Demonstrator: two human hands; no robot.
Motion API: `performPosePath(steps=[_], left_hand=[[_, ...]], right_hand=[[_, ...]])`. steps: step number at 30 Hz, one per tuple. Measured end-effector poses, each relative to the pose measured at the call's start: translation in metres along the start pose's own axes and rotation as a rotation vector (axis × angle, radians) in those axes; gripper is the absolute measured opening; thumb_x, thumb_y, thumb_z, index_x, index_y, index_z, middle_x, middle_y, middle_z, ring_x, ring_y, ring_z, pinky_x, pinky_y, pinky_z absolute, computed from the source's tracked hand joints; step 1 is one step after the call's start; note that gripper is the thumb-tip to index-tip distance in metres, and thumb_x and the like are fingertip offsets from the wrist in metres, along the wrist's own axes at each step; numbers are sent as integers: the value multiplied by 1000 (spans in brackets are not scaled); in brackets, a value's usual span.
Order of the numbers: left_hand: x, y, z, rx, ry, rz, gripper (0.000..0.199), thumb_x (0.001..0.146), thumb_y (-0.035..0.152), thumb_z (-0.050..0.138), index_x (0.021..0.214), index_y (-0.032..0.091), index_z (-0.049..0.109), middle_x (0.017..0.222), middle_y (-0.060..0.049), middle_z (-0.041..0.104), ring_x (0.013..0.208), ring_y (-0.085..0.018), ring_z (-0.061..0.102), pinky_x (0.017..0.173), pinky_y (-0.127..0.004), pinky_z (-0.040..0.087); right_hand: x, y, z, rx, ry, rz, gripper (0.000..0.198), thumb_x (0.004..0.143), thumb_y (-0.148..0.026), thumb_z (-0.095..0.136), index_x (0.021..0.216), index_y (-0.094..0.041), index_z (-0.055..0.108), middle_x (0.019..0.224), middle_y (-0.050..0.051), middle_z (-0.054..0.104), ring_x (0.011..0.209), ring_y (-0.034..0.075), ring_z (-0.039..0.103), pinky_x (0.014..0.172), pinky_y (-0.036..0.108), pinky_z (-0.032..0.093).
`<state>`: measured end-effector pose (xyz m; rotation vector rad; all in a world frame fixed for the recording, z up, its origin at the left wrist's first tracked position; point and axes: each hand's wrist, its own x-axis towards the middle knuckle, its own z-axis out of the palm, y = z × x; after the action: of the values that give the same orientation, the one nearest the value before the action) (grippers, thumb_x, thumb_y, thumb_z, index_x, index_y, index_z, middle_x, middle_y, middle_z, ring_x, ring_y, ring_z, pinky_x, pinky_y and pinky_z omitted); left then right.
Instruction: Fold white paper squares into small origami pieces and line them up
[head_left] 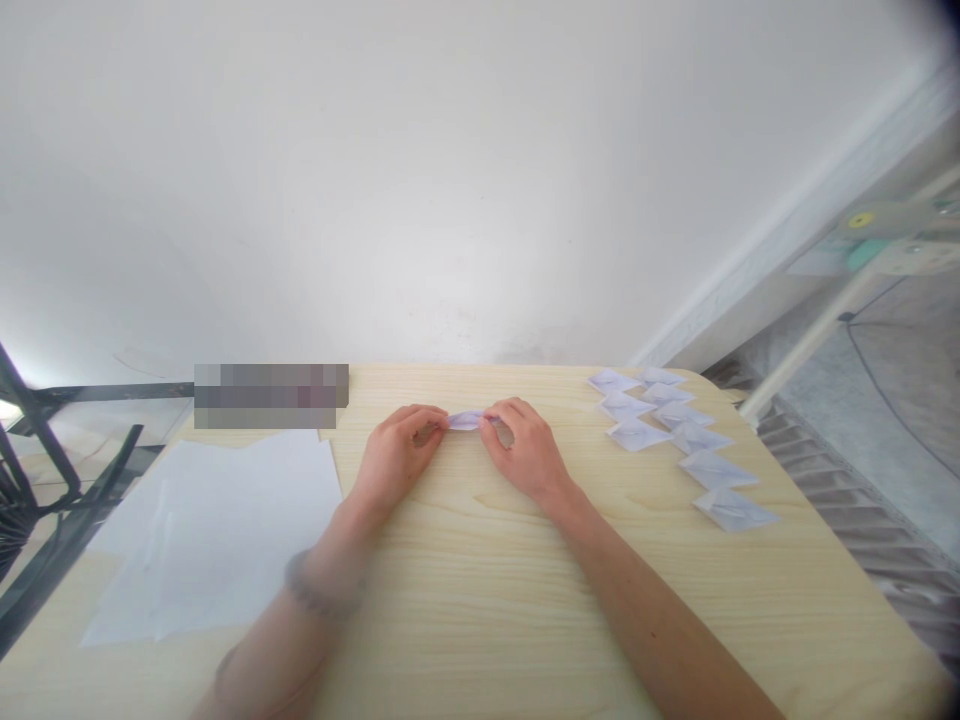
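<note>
A small folded strip of white paper [465,420] is stretched between my two hands, a little above or on the table; the gap beneath it cannot be judged. My left hand [401,450] pinches its left end between thumb and fingers. At the other end, my right hand [525,445] grips it the same way. Fingertips cover both ends of the paper. To the right lie several folded white paper pieces [637,433] with pointed ends, set out in two slanting rows.
Loose white sheets [225,530] overlap on the left of the wooden table [480,620]. A blurred-out patch [270,395] covers something at the back left. A white wall [465,180] rises behind the table. Black metal framework [45,500] stands at far left.
</note>
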<state>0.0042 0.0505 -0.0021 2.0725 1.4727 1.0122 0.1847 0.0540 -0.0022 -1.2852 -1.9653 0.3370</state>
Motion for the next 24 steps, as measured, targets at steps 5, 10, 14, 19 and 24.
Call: performPosePath(steps=[5,10,14,19,24], left_hand=[[0,-1,0,-4,-27,44,18,77,15,44,81,21,61,94,-2,61,87,-15,55,76,-25,43],[-1,0,1,-65,-79,53,19,79,15,42,81,20,60,95,-2,60,77,-12,55,67,-23,44],[-2,7,-1,-61,-125,76,18,80,18,44,89,21,60,97,-2,59,76,-12,55,67,-24,44],[-2,15,-3,29,-130,97,21,81,27,46,97,22,58,93,-3,58,86,-15,53,77,-28,42],[-2,16,-1,166,-127,129,20,79,30,48,95,23,59,92,-3,57,87,-17,50,78,-31,41]], right_hand=[[0,1,0,-21,0,2,16,81,-22,44,86,-20,59,85,5,60,83,18,53,79,31,41],[0,1,1,-67,-24,2,16,77,-20,47,87,-20,61,85,5,59,83,18,51,78,32,41],[0,1,1,-103,-69,-2,21,73,-18,51,91,-23,61,84,4,57,84,18,49,78,32,40],[0,0,0,-119,-139,-37,21,71,-19,54,90,-24,61,85,3,56,83,18,47,78,33,38],[0,-2,-2,-130,-183,-73,19,71,-22,54,89,-23,61,86,3,56,81,17,47,77,32,36]])
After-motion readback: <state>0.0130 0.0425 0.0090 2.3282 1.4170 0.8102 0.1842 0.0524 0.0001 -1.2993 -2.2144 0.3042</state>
